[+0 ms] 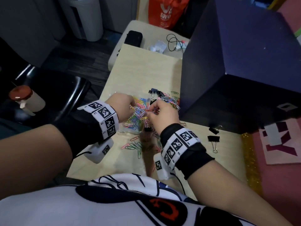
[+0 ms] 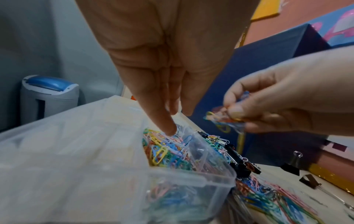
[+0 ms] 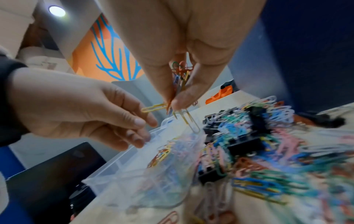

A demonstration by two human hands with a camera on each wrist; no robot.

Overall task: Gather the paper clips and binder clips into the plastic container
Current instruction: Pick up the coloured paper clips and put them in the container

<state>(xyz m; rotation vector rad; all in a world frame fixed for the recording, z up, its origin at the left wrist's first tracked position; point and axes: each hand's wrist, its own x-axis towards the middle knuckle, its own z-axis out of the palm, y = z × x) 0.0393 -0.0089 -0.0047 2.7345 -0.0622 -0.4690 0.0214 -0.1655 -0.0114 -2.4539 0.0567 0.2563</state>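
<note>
A clear plastic container sits mid-table, holding many coloured paper clips. My left hand reaches down into it with straight fingers, the index fingertip touching the clips. My right hand hovers over the container's right edge and pinches a small bunch of paper clips. Right of the container lies a tangled pile of paper clips and black binder clips. More paper clips lie near me.
A tall dark blue box stands right against the pile. Two black binder clips lie near its front corner. A black pouch and a cable sit at the far end. Left of the table is a black chair with a bottle.
</note>
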